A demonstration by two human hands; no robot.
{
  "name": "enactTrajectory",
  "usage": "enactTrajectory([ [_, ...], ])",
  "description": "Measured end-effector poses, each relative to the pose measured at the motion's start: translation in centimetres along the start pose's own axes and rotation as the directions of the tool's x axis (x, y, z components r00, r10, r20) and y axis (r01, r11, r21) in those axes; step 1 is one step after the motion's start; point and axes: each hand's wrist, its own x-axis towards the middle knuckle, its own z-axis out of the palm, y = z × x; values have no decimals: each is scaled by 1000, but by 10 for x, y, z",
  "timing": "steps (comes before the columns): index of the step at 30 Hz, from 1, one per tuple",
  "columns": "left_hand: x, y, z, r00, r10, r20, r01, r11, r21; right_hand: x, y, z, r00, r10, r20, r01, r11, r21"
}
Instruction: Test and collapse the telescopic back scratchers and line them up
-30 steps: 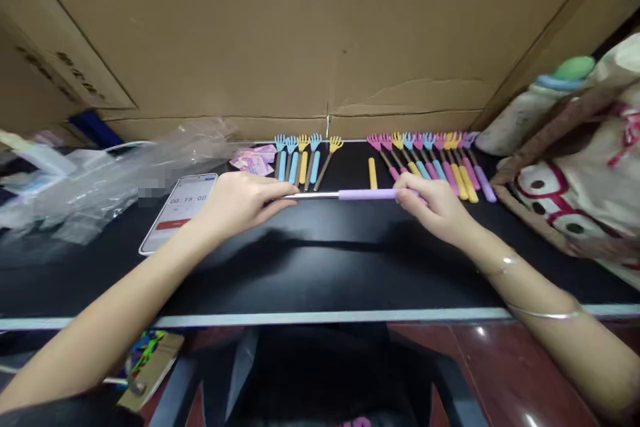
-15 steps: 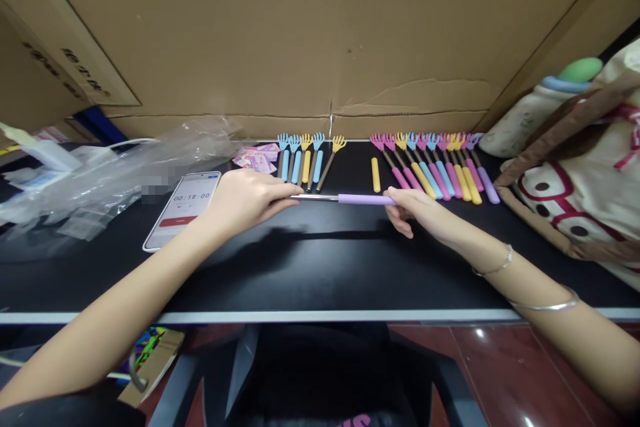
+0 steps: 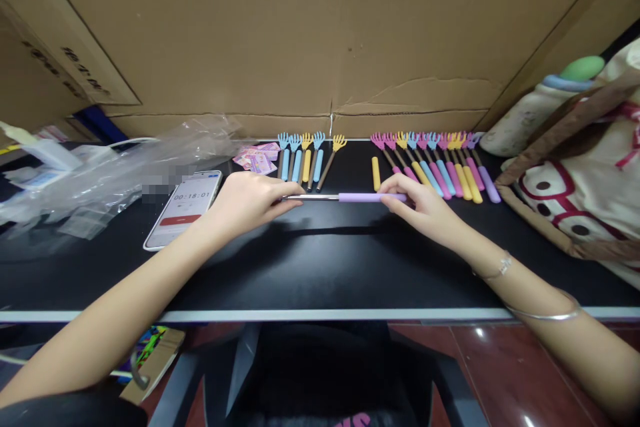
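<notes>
A back scratcher (image 3: 360, 198) with a metal rod and a purple grip is held level above the black desk, its left end hidden in my fingers. My left hand (image 3: 255, 200) is closed on the rod end. Thumb and fingers of my right hand (image 3: 417, 203) pinch the purple grip near its right end. Behind the rod lie several back scratchers with blue and yellow claws, and one yellow-clawed back scratcher (image 3: 331, 161) has a bare rod. A loose yellow grip (image 3: 376, 174) rests just beyond my right hand. Farther right is a row of assembled back scratchers (image 3: 440, 170).
A phone (image 3: 185, 210) showing a timer lies beside my left forearm. Clear plastic bags (image 3: 115, 180) spread over the left of the desk (image 3: 320, 267), near small pink cards (image 3: 257, 158). Cardboard (image 3: 240, 33) walls the back. A cloth bag (image 3: 585, 200) and a bottle (image 3: 525, 113) stand right.
My right hand has shifted its fingers from the tip of the purple grip to a pinch further along it. The back scratcher and my left hand stay nearly in place.
</notes>
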Motion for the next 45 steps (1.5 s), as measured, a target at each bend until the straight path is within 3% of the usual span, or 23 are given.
enactTrajectory([
  [9,-1,-3,3,1000,-2,10,2,1000,-1,-4,2,3,990,68,121,-94,971,218],
  [12,-1,-3,3,1000,6,-5,-6,1000,8,-3,-2,3,979,115,167,-169,917,361],
  [15,0,-1,3,1000,11,-7,-11,1000,-17,-2,-4,1,943,188,276,-302,832,465],
  [19,0,3,2,1000,18,14,-17,998,-61,-2,-4,-1,892,250,376,-418,772,479],
  [28,1,2,1,998,-53,34,56,995,-80,1,-3,-7,953,209,219,-285,863,418],
  [35,0,1,2,997,-72,37,74,996,-59,0,0,-8,967,125,223,-208,892,400],
  [41,-1,2,2,999,-42,-1,42,999,-33,-2,-3,-8,932,196,305,-325,825,463],
  [45,-1,2,2,1000,-14,-21,14,1000,-2,-2,-7,-7,914,230,334,-363,833,418],
])
